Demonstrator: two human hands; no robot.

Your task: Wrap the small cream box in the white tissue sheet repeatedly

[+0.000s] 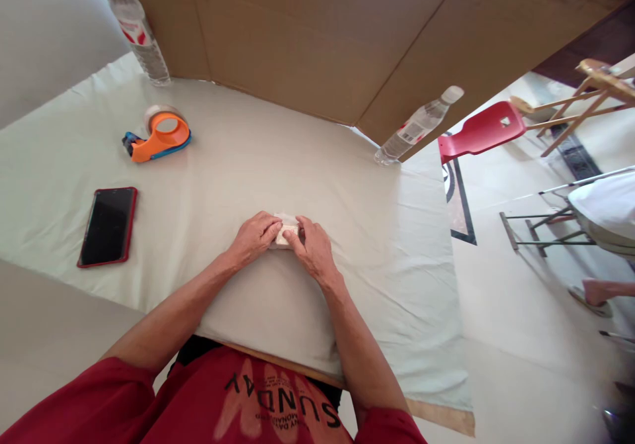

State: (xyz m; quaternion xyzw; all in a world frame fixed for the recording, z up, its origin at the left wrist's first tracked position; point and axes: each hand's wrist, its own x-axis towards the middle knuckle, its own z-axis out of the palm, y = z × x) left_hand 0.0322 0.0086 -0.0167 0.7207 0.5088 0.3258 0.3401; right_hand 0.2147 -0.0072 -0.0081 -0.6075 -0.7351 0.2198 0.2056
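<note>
Near the front middle of the cloth-covered table, a small whitish packet-like block (286, 236) sits between my two hands. A pale, thin wrapper-like piece shows at its far edge. My left hand (256, 235) grips the left side, fingers closed against it. On the other side, my right hand (312, 244) pinches it, the thumb lying across its top. The fingers cover much of the block, so its exact kind cannot be made out.
A phone (108, 227) and an orange tape dispenser (161, 134) lie on the left of the tablecloth (238, 146). Water bottles stand back left (139, 40) and right (414, 130) before a cardboard panel (297, 40). Beyond the right edge are a red chair (483, 130) and a seated person (608, 206).
</note>
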